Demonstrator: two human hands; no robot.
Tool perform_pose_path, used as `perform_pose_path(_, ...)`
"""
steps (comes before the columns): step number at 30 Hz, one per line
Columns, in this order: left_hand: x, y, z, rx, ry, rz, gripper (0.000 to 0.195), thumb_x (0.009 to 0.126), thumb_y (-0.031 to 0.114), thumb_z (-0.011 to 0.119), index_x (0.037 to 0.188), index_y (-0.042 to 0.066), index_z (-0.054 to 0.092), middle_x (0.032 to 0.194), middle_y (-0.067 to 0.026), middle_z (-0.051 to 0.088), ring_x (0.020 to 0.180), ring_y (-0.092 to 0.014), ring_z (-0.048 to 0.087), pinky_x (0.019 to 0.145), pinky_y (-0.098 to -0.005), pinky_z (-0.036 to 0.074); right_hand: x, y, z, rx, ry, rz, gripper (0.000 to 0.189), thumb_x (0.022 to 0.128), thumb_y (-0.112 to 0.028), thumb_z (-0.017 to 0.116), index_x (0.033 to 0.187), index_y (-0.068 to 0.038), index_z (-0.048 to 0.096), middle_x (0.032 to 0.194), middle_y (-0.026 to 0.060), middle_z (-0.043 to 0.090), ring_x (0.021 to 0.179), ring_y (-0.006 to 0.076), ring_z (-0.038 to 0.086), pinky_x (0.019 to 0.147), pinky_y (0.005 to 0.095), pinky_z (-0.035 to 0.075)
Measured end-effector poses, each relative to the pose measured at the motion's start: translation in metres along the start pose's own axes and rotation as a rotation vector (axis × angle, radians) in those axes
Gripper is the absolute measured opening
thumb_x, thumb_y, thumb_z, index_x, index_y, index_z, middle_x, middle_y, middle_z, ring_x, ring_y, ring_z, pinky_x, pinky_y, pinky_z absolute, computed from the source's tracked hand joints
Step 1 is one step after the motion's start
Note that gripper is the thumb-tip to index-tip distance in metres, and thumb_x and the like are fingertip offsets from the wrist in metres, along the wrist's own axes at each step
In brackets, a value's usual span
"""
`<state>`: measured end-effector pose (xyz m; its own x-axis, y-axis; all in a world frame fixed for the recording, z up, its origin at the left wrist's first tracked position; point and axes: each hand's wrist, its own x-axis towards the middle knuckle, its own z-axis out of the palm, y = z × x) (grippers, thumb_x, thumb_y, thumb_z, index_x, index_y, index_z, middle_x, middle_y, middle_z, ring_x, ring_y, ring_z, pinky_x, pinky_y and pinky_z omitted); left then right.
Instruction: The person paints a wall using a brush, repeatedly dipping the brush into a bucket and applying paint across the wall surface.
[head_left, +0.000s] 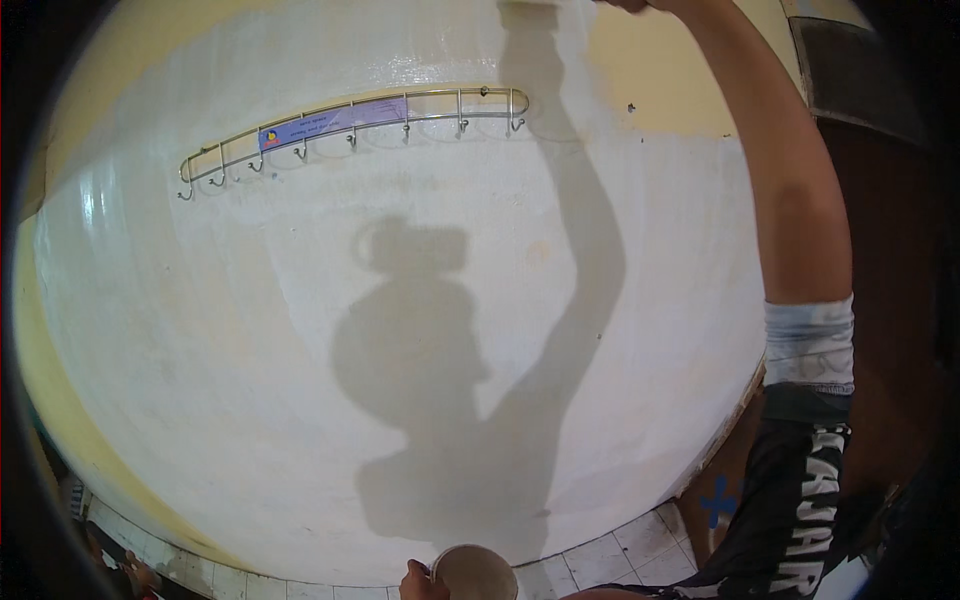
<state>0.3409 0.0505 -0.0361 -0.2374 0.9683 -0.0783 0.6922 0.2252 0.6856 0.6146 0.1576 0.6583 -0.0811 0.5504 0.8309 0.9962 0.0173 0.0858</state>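
Observation:
At the bottom edge, my left hand (424, 581) grips the rim of a round, pale container (480, 574), its fingers partly cut off by the frame. My right arm is raised along the right side, and only part of my right hand (634, 4) shows at the top edge. What it holds, if anything, is cut off. Left of it, the edge of a pale, flat thing (529, 6) shows against the wall (450, 187), too cropped to name. The wall has whitish coating over yellow paint, with a yellow patch near my right hand. My shadow falls on the wall.
A metal hook rack (435, 116) with a purple label is fixed to the upper wall. White floor tiles (600, 559) run along its foot. A dark brown door or panel (885, 262) stands at right. Another person's hand (141, 574) shows at lower left.

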Motion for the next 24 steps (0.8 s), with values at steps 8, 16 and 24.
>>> perform_pose_path(8, -0.008, -0.009, -0.001, -0.100, 0.086, -0.044, 0.027, 0.089, 0.017, 0.059, 0.105, -0.003, 0.050, 0.086, -0.0303, 0.066, 0.080, -0.047, 0.065, 0.070, -0.0507, 0.051, -0.020, -0.052, 0.030, 0.048, -0.054, -0.040, 0.019, 0.083, -0.012, 0.059, 0.069, 0.001, 0.063, 0.058, 0.0094, 0.055, 0.050, 0.0169, 0.046, 0.045, 0.0357, 0.036)
perform_pose_path(16, -0.004, -0.016, -0.018, -0.045, 0.053, -0.100, 0.024, 0.089, 0.013, 0.058, 0.104, -0.003, 0.049, 0.086, -0.0308, 0.065, 0.081, -0.048, 0.065, 0.070, -0.0510, 0.051, -0.019, 0.011, -0.004, 0.202, -0.028, 0.095, 0.016, 0.088, -0.010, 0.053, 0.083, 0.001, 0.063, 0.063, 0.0047, 0.054, 0.053, 0.0137, 0.043, 0.048, 0.0325, 0.038)
perform_pose_path(24, -0.001, -0.021, 0.000, -0.013, 0.052, -0.097, 0.029, 0.086, 0.014, 0.063, 0.107, -0.002, 0.049, 0.091, -0.0299, 0.066, 0.086, -0.047, 0.065, 0.074, -0.0507, 0.051, -0.051, 0.038, 0.093, 0.179, 0.228, 0.057, 0.025, 0.090, -0.016, 0.058, 0.107, 0.000, 0.066, 0.071, 0.0072, 0.058, 0.053, 0.0131, 0.047, 0.046, 0.0309, 0.038)
